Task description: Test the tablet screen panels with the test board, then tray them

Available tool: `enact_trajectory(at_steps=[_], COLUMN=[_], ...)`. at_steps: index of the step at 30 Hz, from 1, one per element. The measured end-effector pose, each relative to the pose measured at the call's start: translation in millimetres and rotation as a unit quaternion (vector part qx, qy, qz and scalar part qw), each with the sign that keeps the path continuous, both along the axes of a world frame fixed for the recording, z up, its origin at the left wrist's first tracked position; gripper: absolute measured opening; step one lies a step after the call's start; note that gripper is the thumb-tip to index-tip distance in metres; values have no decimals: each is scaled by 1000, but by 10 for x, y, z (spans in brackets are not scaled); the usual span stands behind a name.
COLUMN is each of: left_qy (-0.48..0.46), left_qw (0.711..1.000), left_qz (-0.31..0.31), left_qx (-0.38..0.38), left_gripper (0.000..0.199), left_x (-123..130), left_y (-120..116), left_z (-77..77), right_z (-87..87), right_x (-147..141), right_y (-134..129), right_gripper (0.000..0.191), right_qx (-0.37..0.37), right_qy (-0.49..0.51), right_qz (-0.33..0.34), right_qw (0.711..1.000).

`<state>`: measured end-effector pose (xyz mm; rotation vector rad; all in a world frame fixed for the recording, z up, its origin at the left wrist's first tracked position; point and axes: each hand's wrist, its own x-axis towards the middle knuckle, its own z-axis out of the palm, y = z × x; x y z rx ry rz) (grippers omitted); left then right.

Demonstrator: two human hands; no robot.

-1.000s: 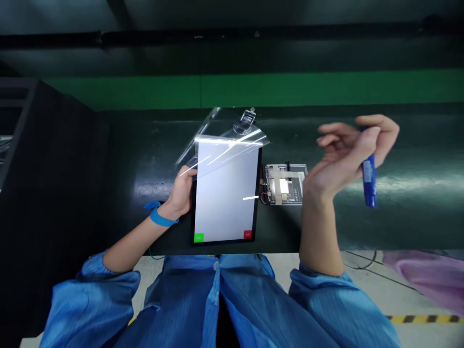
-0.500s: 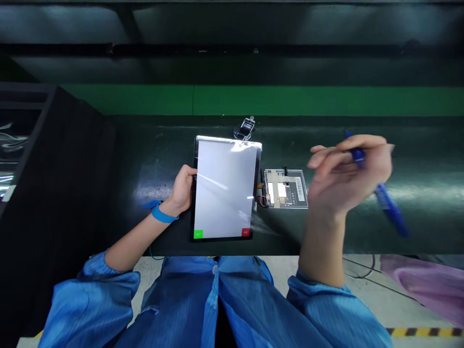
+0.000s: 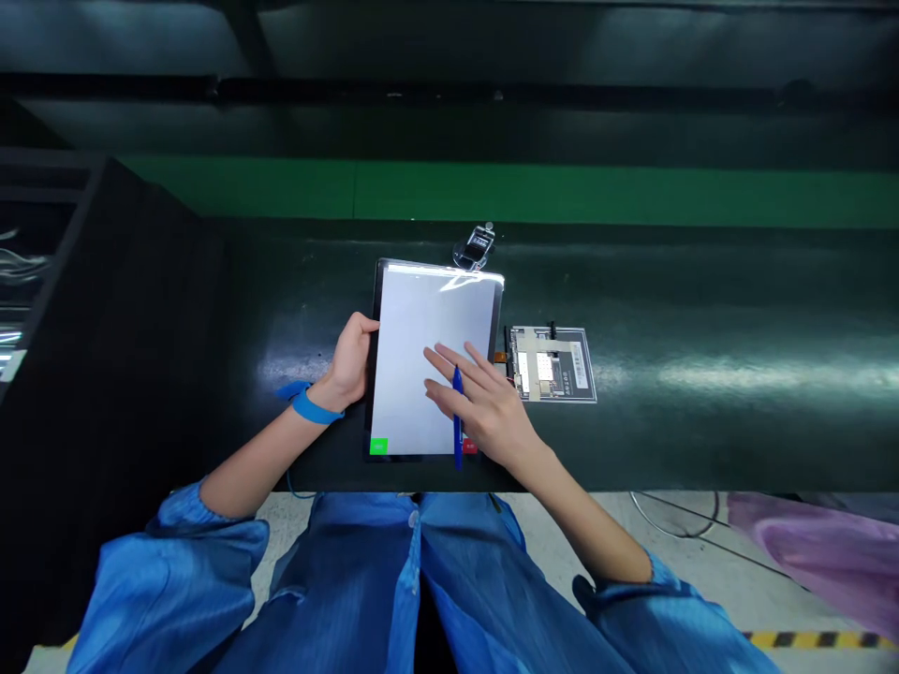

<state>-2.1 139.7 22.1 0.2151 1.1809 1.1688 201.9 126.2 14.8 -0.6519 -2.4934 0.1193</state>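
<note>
A tablet screen (image 3: 414,365), lit plain white with a green box at its lower left and a red one at its lower right, sits on the dark bench before me. My left hand (image 3: 353,358) grips its left edge, thumb on the border and the other fingers hidden behind. Over the lower right of the screen is my right hand (image 3: 492,407), holding a blue pen (image 3: 458,417) with its fingers spread out. Whether those fingertips touch the glass I cannot tell. To the right, joined by an orange ribbon cable (image 3: 500,358), lies a circuit board assembly (image 3: 552,365).
Just behind the screen's top edge stands a small tally counter-like device (image 3: 478,245). A black rack (image 3: 140,374) rises at the left. Round my left wrist is a blue strap (image 3: 317,408). Pink cloth (image 3: 815,552) shows below the bench at the right.
My right hand has swung left, from the air right of the circuit board to over the screen, bringing the pen along. My left hand keeps its grip on the screen.
</note>
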Motion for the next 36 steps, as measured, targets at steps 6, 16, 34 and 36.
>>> enact_trajectory(at_steps=[6,16,34,36], left_qy=[-13,4,7,9], left_qw=[999,999,999,999], left_qz=[-29,-26,-35,-34], left_qx=[9,-24,-6,-10], left_gripper=[15,19,18,17], left_x=[-18,2,-13,-28], left_y=[-25,-38,-28,-13], left_z=[9,12,24,55], right_z=[187,-445,-544,-529], right_x=[398,1233,1277,1267], right_y=[109,632,637,630], right_gripper=[20,26,35,35], right_qx=[12,-83,-49,-46], right_qy=[182,115,59,70], right_qz=[-146,-324,-375,-380], right_qw=[972,935,924,921])
